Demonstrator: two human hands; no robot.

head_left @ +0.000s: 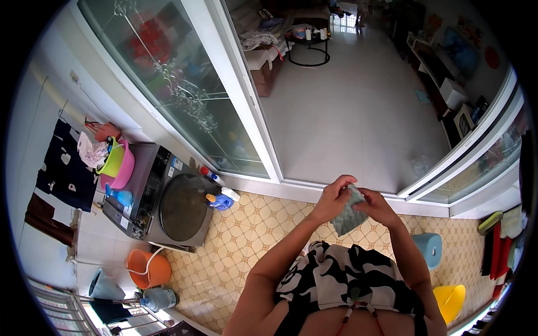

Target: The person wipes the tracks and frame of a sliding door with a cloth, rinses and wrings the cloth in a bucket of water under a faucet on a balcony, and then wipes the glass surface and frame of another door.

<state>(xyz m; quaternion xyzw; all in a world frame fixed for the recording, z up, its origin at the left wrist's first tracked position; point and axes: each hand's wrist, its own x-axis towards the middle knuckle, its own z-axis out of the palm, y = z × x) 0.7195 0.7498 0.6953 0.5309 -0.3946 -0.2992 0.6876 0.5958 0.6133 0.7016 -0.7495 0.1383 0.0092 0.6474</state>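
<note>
A grey-green cloth hangs between my two hands, in front of my body and over the tiled floor. My left hand grips its upper left part, with the thumb and fingers bent around the edge. On the other side, my right hand pinches the cloth's upper right edge. A lower corner of the cloth droops free below the fingers. Parts of my fingertips are hidden behind the fabric.
A top-loading washing machine stands at left with basins on it and detergent bottles beside it. An orange bucket is lower left. Ahead, a sliding door's sill borders a living room. A blue stool stands right.
</note>
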